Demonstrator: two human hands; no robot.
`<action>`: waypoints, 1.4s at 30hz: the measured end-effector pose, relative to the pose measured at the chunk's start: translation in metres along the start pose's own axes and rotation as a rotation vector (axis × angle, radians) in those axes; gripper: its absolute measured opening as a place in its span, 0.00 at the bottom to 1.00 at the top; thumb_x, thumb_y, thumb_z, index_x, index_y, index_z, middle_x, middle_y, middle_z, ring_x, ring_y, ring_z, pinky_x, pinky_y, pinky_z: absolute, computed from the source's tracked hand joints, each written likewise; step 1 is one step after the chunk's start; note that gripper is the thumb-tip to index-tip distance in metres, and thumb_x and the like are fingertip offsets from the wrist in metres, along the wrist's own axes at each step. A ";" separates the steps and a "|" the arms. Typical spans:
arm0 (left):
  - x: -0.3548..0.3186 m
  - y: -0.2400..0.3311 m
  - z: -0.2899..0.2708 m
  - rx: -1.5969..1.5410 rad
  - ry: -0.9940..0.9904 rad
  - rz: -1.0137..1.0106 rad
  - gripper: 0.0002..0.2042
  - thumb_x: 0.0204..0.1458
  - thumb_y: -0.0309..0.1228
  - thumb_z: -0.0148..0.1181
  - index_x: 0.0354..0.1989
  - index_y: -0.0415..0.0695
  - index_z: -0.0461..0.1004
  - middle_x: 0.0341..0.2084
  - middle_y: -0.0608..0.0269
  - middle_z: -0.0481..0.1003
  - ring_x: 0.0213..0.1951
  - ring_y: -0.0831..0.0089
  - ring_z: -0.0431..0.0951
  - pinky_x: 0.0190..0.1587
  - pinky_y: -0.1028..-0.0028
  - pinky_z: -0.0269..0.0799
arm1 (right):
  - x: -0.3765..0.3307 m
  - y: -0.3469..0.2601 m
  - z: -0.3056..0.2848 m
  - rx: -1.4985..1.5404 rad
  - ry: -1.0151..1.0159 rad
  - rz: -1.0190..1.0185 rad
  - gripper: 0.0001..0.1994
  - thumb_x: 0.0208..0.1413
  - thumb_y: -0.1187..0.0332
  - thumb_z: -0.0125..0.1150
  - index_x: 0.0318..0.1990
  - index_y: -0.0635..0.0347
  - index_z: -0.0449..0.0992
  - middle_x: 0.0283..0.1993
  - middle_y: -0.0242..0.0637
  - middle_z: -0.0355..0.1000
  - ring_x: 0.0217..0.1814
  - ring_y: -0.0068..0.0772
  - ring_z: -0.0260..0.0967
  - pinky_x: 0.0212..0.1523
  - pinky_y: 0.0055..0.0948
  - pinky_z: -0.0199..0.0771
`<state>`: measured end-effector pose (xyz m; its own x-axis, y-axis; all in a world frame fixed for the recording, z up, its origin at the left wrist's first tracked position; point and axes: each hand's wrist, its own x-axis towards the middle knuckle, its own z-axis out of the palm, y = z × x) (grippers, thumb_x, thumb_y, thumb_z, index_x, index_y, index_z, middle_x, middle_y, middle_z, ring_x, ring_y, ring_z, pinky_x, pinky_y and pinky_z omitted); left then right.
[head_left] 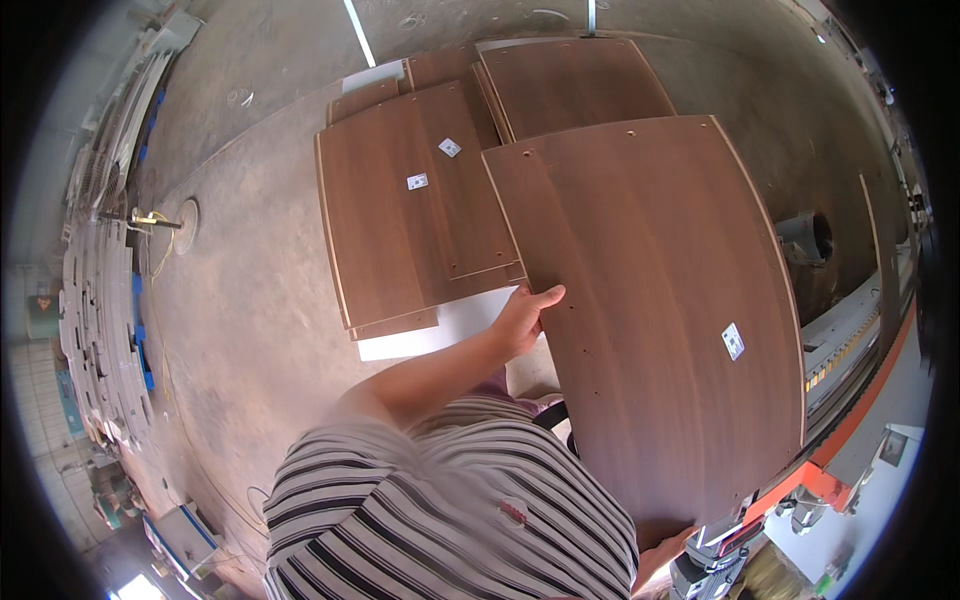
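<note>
A large brown wood-grain panel [650,250] with small drilled holes and a white label is tilted in front of me, to my right. My left hand [530,315] is closed round its left edge, the thumb lying on its face and the fingers out of sight behind it. At the panel's near end, my right hand [668,550] grips the lower edge; only part of that hand shows. Left of this panel lies a stack of similar brown panels [400,230], the top one bearing two white labels. Another pile of brown panels [575,85] lies farther back.
A machine with an orange-red edge [825,485] stands close on my right. Beyond the held panel is a grey cylindrical duct piece [805,240]. Long stacked boards [100,250] line the far left. A round base with a post [187,225] stands on the concrete floor [240,300].
</note>
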<state>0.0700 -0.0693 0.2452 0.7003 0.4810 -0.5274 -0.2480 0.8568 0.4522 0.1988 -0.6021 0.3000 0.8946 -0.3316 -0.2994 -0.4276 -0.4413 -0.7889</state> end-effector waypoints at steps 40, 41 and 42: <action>-0.090 0.005 -0.155 0.031 0.616 0.215 0.17 0.47 0.32 0.60 0.43 0.35 0.67 0.35 0.54 0.73 0.36 0.64 0.75 0.38 0.64 0.74 | -0.013 -0.096 0.333 0.600 -1.055 0.346 0.16 0.48 0.68 0.61 0.46 0.57 0.71 0.44 0.31 0.72 0.43 0.27 0.71 0.39 0.25 0.74; -0.097 0.009 -0.169 0.035 0.614 0.246 0.17 0.48 0.32 0.59 0.43 0.35 0.68 0.35 0.54 0.74 0.36 0.64 0.76 0.39 0.64 0.74 | -0.024 -0.089 0.340 0.579 -1.066 0.361 0.15 0.48 0.69 0.61 0.45 0.57 0.71 0.43 0.30 0.72 0.43 0.27 0.71 0.38 0.24 0.74; -0.103 0.014 -0.185 0.041 0.613 0.277 0.16 0.48 0.32 0.58 0.44 0.35 0.68 0.34 0.55 0.74 0.35 0.65 0.76 0.39 0.65 0.74 | -0.036 -0.084 0.347 0.558 -1.075 0.375 0.15 0.47 0.70 0.61 0.45 0.57 0.72 0.42 0.30 0.72 0.42 0.27 0.71 0.37 0.23 0.75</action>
<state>-0.1290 -0.0724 0.1727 0.1052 0.7108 -0.6954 -0.3298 0.6847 0.6499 0.2468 -0.2639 0.1907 0.4959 0.5982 -0.6295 -0.7987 0.0297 -0.6010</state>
